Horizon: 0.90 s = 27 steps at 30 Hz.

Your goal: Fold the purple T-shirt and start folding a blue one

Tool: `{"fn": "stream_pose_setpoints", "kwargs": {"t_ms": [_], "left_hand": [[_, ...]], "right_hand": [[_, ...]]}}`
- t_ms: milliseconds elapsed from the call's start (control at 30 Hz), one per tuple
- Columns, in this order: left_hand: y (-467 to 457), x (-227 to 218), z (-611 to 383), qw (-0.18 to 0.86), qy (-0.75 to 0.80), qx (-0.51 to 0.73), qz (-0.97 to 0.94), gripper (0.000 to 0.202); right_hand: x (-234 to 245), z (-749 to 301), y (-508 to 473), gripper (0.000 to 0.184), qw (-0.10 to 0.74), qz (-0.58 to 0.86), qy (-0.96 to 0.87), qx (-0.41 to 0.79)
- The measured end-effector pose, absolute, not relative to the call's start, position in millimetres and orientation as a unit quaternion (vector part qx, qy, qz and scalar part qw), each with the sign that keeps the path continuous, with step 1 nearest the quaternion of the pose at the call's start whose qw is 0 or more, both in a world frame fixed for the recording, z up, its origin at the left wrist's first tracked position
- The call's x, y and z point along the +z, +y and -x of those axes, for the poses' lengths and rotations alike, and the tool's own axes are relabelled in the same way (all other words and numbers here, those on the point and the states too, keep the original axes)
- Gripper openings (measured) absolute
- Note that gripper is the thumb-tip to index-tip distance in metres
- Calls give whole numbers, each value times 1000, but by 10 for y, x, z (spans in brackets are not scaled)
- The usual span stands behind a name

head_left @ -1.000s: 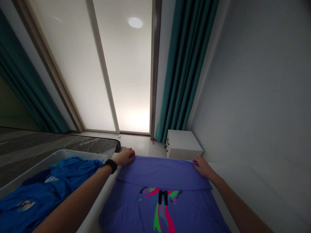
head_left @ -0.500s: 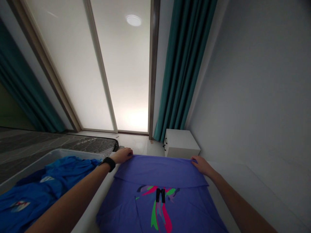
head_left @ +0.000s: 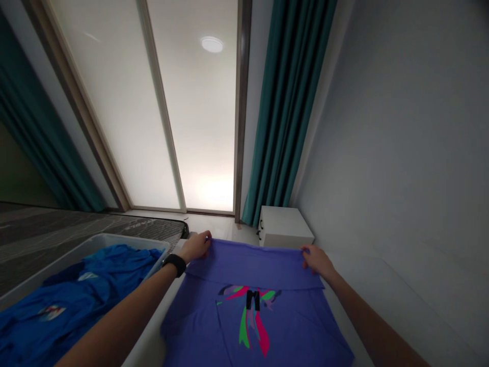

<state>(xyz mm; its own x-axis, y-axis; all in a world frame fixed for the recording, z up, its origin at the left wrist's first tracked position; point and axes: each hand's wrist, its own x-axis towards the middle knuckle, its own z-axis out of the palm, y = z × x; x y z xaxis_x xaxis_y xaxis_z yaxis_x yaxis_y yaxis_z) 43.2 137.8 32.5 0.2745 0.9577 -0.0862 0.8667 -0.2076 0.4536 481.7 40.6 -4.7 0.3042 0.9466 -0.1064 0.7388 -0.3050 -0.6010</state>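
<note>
A purple shirt with a pink, green and black print lies flat on a white table in front of me. Its far edge is folded over towards me. My left hand, with a black watch on the wrist, pinches the far left corner of that fold. My right hand grips the far right corner. Both hands are closed on the cloth, and the edge between them is lifted slightly.
A grey plastic bin at the left holds crumpled blue garments. A white cabinet stands beyond the table by a teal curtain. A dark mattress lies at the far left below frosted sliding doors.
Both hands have closed on the shirt's far corners and raised the folded edge a little. The fold has drawn nearer to the print.
</note>
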Motion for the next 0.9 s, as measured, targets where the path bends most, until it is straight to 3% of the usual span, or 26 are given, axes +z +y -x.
{"fn": "stream_pose_setpoints", "kwargs": {"t_ms": [133,333,600,733,900], "left_hand": [[1300,272,-476,323,603,161,-711,20],[1216,233,-460,426,589,261,-635,7],[913,243,-421,476,543,342,-602,10],[756,259,-392,491,518,378,-591,18],[579,359,-342,492,495,417,-582,33]], "right_hand": [[-103,-4719,344,28,326,757,-459,332],[-106,-4644,184,19,457,696,-375,408],[-58,-4659,-79,14,514,645,-360,437],[-33,-4679,-228,19,515,631,-399,422],[28,-4643,-446,30,601,545,-338,477]]}}
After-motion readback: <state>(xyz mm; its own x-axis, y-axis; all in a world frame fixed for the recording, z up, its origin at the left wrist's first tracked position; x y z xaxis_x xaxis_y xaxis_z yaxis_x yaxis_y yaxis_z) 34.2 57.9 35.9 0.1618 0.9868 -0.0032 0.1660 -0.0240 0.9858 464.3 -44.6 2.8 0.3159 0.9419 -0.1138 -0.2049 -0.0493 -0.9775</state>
